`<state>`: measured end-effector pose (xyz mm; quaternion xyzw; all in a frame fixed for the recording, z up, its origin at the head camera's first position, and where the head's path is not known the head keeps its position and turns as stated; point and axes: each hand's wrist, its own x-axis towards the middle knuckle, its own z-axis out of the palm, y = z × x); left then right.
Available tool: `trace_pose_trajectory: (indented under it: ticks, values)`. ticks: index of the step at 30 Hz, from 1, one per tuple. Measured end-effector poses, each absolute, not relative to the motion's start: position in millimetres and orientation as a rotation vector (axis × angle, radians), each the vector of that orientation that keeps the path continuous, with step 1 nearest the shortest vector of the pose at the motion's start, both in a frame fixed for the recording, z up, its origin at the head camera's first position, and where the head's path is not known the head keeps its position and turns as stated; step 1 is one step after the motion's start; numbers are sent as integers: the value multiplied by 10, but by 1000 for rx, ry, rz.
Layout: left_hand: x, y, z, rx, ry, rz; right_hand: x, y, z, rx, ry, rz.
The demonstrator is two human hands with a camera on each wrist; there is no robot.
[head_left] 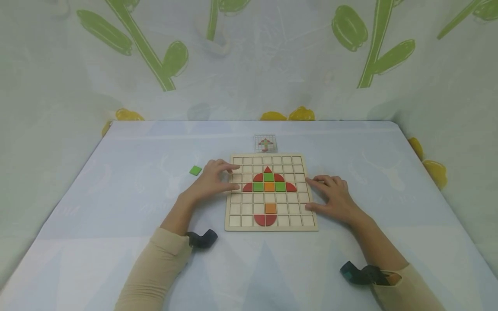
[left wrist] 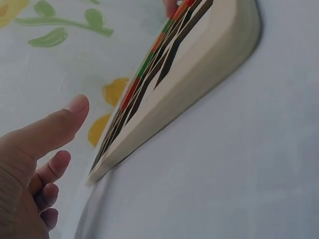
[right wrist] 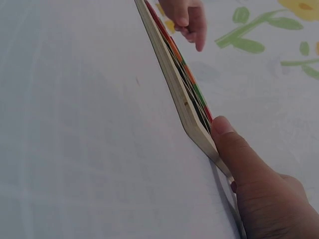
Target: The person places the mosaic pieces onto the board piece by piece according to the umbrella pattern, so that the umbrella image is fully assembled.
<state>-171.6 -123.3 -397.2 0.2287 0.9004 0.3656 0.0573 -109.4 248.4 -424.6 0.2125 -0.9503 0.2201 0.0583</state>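
A wooden grid board [head_left: 227, 216] lies on the table. Red, green and orange tiles on it form a pointed shape, with an orange square tile [head_left: 270, 208] and two red quarter-round tiles [head_left: 260, 220] lower down. My left hand [head_left: 212, 178] hovers at the board's left side, thumb and index finger spread apart over the edge, nothing visible between them. At the right edge, my right hand [head_left: 335, 198] touches the board with thumb and index finger extended; the right wrist view shows the thumb [right wrist: 234, 149] against the rim. Its other fingers are mostly hidden there.
A loose green square tile [head_left: 195, 170] lies on the table, left of the board beyond my left hand. Behind the board sits a small pattern card [head_left: 266, 143] with a similar picture. A curtain with leaf prints [head_left: 175, 58] hangs behind the table.
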Motion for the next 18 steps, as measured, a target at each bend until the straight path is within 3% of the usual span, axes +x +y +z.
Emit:
trace_pose_trajectory:
  ticks: [18]
  values:
    - [-1784,-1586,-3905,563,2797,1131,-1096,2489,-4257,656,-2868,671]
